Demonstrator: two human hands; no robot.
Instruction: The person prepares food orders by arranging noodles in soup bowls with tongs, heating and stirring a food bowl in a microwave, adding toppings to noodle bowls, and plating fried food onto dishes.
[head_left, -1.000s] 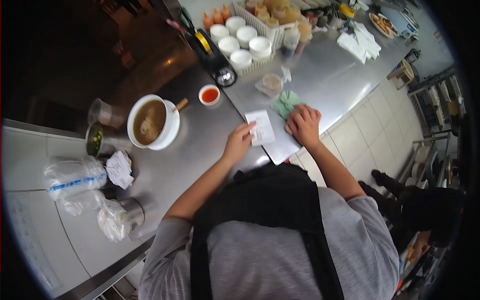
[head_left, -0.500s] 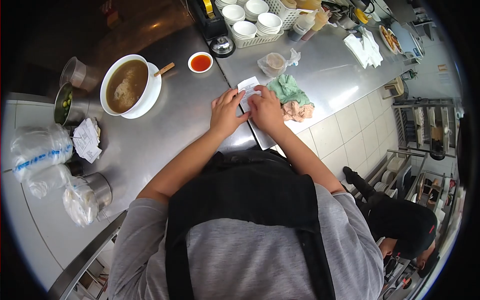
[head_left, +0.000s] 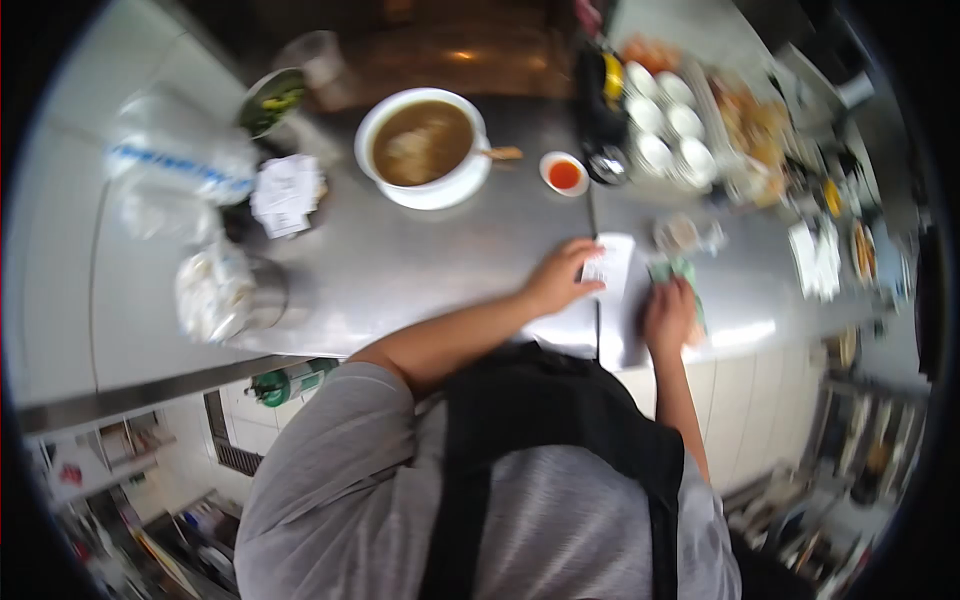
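Paper slip [head_left: 613, 262] lies right of the frame's centre on the desk [head_left: 430, 270], the left hand [head_left: 558, 282] at its edge, fingers spread. Right hand [head_left: 670, 315] curls over a green cloth [head_left: 686, 268]; grip unclear. Apparently steadying the paper slip; lifting would need a pinch.

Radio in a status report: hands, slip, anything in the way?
Left hand at paper slip's edge. Right hand on green cloth, grip blurred. Only left hand overlaps slip.
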